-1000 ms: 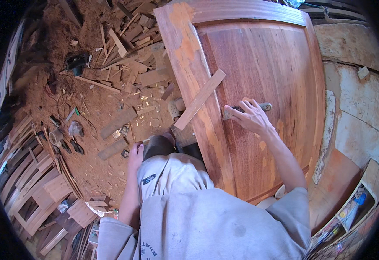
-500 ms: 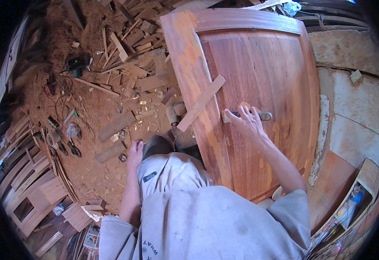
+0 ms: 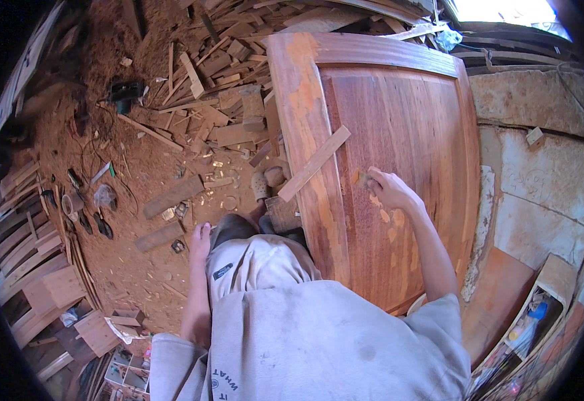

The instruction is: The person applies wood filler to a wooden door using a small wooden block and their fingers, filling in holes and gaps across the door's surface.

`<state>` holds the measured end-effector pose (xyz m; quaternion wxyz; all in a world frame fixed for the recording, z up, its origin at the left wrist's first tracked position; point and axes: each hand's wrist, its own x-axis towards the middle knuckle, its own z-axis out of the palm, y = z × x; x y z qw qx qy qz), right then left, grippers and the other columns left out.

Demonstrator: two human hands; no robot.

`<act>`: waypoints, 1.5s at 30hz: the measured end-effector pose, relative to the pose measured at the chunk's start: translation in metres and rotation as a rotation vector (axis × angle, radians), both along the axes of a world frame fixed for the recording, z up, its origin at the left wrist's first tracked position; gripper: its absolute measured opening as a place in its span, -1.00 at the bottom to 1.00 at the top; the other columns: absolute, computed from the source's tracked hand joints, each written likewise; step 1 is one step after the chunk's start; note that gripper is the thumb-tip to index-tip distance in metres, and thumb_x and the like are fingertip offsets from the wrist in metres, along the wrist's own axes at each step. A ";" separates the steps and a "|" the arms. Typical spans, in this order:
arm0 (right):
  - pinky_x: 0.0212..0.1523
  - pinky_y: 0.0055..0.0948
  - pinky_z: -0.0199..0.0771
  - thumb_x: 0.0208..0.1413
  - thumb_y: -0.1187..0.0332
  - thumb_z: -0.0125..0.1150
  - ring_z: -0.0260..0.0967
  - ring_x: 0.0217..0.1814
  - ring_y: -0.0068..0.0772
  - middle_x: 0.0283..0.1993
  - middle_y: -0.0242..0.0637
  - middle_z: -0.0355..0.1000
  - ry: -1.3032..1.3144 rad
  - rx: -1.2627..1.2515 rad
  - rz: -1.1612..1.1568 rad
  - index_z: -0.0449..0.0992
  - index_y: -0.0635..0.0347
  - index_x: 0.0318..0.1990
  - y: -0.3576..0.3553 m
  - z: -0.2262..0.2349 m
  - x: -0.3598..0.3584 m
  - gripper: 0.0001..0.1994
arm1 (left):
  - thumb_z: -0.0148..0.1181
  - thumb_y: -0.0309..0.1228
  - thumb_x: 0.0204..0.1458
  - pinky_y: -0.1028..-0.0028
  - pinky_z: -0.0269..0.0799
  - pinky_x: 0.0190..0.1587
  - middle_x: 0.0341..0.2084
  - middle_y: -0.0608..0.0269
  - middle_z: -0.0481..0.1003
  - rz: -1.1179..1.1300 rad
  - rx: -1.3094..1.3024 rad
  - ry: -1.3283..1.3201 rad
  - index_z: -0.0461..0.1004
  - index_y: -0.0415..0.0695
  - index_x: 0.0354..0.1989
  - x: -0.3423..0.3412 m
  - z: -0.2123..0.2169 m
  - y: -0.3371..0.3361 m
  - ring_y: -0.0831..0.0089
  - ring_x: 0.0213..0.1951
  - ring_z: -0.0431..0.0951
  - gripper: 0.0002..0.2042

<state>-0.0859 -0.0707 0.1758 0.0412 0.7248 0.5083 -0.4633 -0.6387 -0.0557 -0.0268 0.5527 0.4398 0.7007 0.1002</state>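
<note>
A large reddish-brown wooden door (image 3: 412, 134) lies flat in front of me, with pale orange filler patches on its left stile and on the panel. My right hand (image 3: 391, 192) rests on the panel near its left edge, fingers closed on a small brown pad (image 3: 361, 178) pressed to the wood. More orange patches show just below that hand. A loose wooden strip (image 3: 315, 162) lies slantwise across the left stile, just left of the hand. My left hand (image 3: 200, 235) rests on my thigh, fingers loosely apart, holding nothing.
Offcuts and shavings (image 3: 218, 100) cover the red dirt floor to the left. Stacked planks (image 3: 18, 234) line the far left. A black power tool (image 3: 123, 91) with a cable lies at the upper left. A concrete slab (image 3: 539, 174) borders the door on the right.
My right hand has slid a little left and toward me on the panel. The small grey object that lay beside it earlier no longer shows. My left hand stays on my thigh.
</note>
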 end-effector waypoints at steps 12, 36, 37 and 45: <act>-0.10 0.04 0.39 0.29 0.15 0.00 0.54 -0.29 0.01 -0.45 -0.14 0.55 -0.406 0.180 0.476 0.50 0.06 -0.20 0.027 -0.027 -0.008 -0.77 | 0.01 -0.11 0.30 0.48 0.42 -0.08 -0.16 0.21 0.54 0.027 -0.011 0.002 0.47 -0.24 0.04 -0.005 -0.009 -0.021 0.47 -0.15 0.51 -0.59; -0.13 0.02 0.36 0.27 0.11 0.07 0.51 -0.28 0.02 -0.44 -0.09 0.54 -0.311 0.278 0.305 0.46 0.09 -0.21 -0.019 -0.049 -0.018 -0.75 | -0.02 -0.12 0.31 0.45 0.45 -0.12 -0.11 0.18 0.55 0.039 -0.019 -0.001 0.46 -0.22 0.06 0.003 0.001 -0.018 0.43 -0.12 0.56 -0.60; -0.13 0.02 0.36 0.27 0.11 0.07 0.51 -0.28 0.02 -0.44 -0.09 0.54 -0.309 0.281 0.309 0.46 0.09 -0.21 -0.020 -0.046 -0.018 -0.75 | -0.02 -0.12 0.31 0.45 0.44 -0.11 -0.11 0.17 0.55 0.060 -0.018 -0.013 0.47 -0.22 0.05 0.003 0.003 -0.019 0.42 -0.11 0.56 -0.60; -0.13 0.02 0.36 0.23 0.17 0.12 0.48 -0.23 0.11 -0.36 -0.05 0.52 -0.290 0.230 0.151 0.41 0.17 -0.20 -0.022 -0.038 -0.002 -0.76 | -0.01 -0.08 0.30 0.47 0.42 -0.12 -0.16 0.19 0.54 -0.013 -0.025 0.064 0.49 -0.22 0.01 0.008 0.012 -0.014 0.41 -0.13 0.52 -0.58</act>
